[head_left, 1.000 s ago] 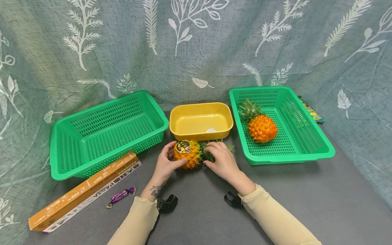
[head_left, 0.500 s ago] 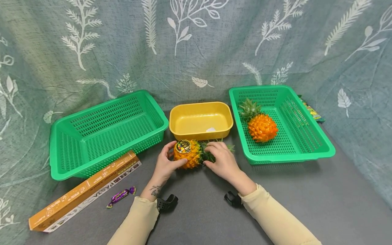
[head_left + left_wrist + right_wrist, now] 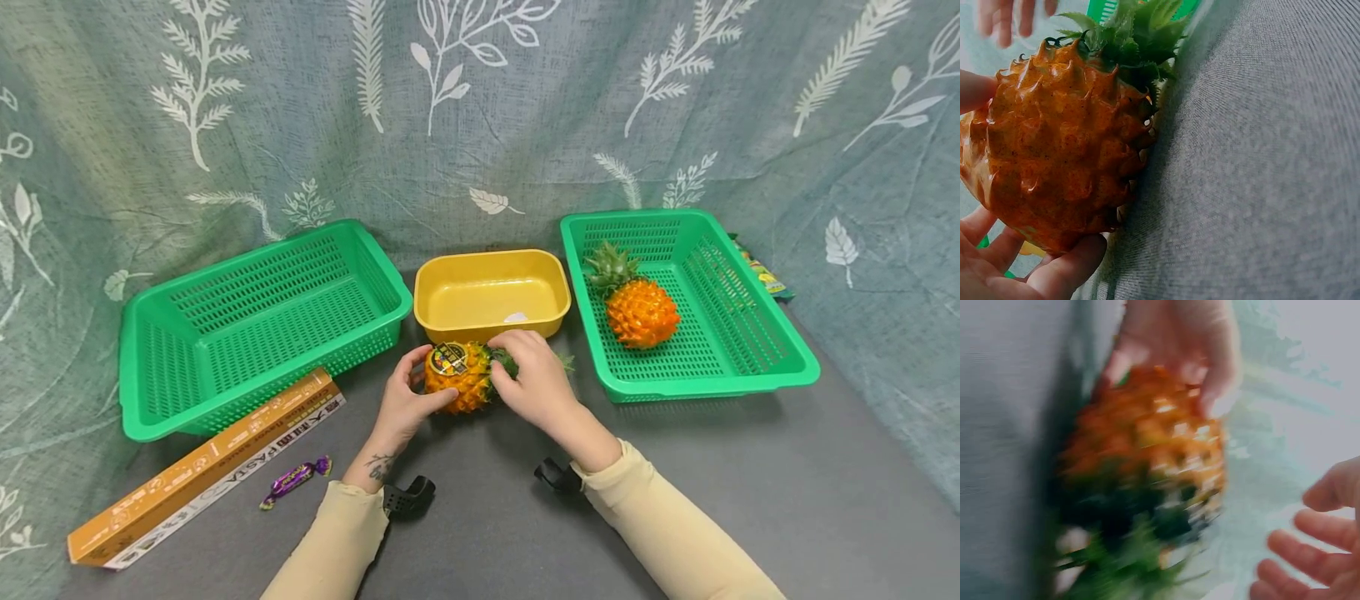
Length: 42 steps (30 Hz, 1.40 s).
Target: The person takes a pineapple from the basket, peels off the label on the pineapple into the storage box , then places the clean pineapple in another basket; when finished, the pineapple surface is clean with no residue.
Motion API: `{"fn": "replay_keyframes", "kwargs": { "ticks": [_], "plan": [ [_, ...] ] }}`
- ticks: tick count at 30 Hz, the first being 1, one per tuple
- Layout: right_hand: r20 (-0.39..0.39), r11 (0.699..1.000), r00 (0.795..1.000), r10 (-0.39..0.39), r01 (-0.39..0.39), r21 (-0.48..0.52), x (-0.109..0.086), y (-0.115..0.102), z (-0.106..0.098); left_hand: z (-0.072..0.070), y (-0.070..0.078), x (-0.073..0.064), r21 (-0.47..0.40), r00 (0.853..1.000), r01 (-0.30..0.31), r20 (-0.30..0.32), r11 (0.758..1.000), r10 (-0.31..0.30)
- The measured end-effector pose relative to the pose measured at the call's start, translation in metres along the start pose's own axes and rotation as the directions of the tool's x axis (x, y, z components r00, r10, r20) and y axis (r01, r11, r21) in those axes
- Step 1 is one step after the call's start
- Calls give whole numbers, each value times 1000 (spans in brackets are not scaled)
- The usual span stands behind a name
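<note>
A small pineapple lies on its side in front of the yellow bin, with a round black label on its skin and its leafy crown pointing right. My left hand holds the fruit's left end, thumb in front and fingers behind. Just above the crown, my right hand hovers and partly hides the leaves in the head view. In the right wrist view that hand's loosely bent fingers are apart from the fruit, and nothing is in them.
A yellow bin with a small white scrap stands behind. To its left is a green basket; the right green basket contains another pineapple. A pasta box, purple candy and colourful packet lie around.
My right hand has lifted off the pineapple's leaves and shifted slightly up and left. My left hand and the pineapple have stayed in place.
</note>
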State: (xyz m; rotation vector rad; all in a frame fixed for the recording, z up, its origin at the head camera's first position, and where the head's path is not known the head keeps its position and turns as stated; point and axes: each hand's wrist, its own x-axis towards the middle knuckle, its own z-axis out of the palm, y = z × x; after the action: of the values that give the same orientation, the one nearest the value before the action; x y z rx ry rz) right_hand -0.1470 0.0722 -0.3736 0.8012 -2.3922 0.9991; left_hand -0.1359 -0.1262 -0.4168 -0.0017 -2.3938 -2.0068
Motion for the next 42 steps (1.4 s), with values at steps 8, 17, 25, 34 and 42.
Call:
{"fn": "replay_keyframes", "kwargs": {
  "ticks": [8, 17, 25, 34, 42],
  "plan": [
    [301, 975, 938, 173, -121, -184, 43, -22, 12, 0, -2, 0, -25, 1000, -5, 2, 1000, 5],
    [435, 949, 857, 277, -172, -266, 57, -24, 22, 2, 0, -1, -28, 1000, -22, 16, 999, 22],
    [398, 954, 881, 256, -163, -253, 57, -22, 23, 1, 2, -2, -12, 1000, -18, 10, 1000, 18],
    [347, 960, 914, 209, -125, -249, 57, -23, 24, 1, 2, -1, -1, 1000, -4, -2, 1000, 4],
    [281, 975, 946, 161, -107, -196, 53, -25, 23, 0, 1, -2, 1, 1000, -4, -4, 1000, 4]
  ]
}}
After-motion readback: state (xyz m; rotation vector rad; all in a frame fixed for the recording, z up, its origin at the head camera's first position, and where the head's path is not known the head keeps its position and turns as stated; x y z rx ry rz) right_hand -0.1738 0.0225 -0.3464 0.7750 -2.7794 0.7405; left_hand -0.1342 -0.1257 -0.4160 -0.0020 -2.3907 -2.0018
